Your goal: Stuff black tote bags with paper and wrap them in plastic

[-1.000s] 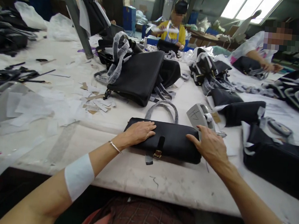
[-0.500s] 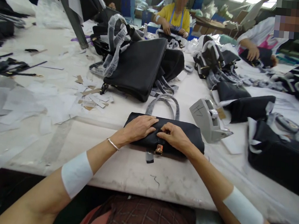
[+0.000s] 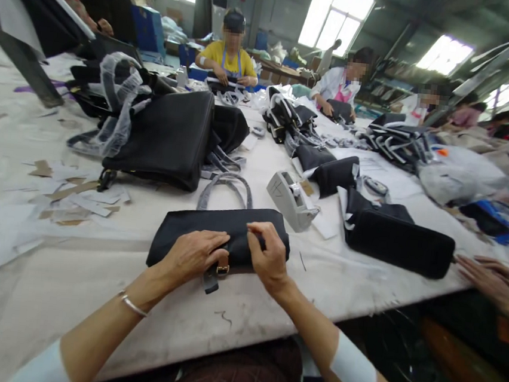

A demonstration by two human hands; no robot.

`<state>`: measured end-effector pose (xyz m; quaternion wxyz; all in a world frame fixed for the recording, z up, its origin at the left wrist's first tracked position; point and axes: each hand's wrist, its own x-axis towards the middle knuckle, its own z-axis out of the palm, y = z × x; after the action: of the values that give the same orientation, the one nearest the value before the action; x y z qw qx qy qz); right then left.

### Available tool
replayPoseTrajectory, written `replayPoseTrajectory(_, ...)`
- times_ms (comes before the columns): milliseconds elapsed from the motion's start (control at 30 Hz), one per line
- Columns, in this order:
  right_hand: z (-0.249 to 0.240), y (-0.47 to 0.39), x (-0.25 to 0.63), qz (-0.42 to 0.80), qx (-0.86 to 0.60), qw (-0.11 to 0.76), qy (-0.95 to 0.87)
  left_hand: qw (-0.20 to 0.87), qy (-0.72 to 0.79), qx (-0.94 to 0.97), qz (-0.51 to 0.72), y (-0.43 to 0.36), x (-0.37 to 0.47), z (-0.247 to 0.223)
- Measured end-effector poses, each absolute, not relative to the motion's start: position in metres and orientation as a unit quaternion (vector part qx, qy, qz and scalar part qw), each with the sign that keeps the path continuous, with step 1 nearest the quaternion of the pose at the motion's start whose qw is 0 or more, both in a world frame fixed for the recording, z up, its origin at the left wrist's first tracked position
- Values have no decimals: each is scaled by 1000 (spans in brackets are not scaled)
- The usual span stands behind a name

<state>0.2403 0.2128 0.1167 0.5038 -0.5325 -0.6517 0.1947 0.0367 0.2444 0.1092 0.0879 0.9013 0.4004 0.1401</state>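
A black handbag (image 3: 188, 223) lies on its side in front of me, its grey-wrapped handles (image 3: 227, 182) looped away from me. A brown strap end with a gold buckle (image 3: 223, 265) sits at its near edge, beside a dark tab (image 3: 210, 283). My left hand (image 3: 197, 253) lies on the bag with fingers stretched out, its fingertips and thumb just above the buckle. At the bag's right part is my right hand (image 3: 270, 255), thumb and forefinger pinched together; whatever is between them is too small to make out.
A grey tape dispenser (image 3: 292, 200) stands beyond the bag to the right. Larger black bags (image 3: 165, 134) are piled at back left, near paper scraps (image 3: 74, 194). Another black bag (image 3: 402, 241) lies right, close to another person's hands (image 3: 493, 283). Co-workers sit across the table.
The view has swung right and up. My right hand has moved away from the strap to the bag's right part, while my left hand has shifted down near the buckle.
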Motion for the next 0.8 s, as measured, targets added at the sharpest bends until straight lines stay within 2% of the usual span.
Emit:
replayPoseTrajectory(133,91,164,292,353,-609,637,-315,96,445,883,115,246,43,115)
replayPoseTrajectory(233,76,157,325,420,-587,681,-125,104,451,877,125,247,44,115)
replayPoseTrajectory(433,76,200,327,497,-537,671,-121,107,458,872,138,246,42,113)
replayPoseTrajectory(667,89,212,310,397,-517,743,-152,111,458,870,141,244,44,111)
replayPoseTrajectory(800,102,208,310,336,-528,755,-193,116,461,867,148,245,43,109)
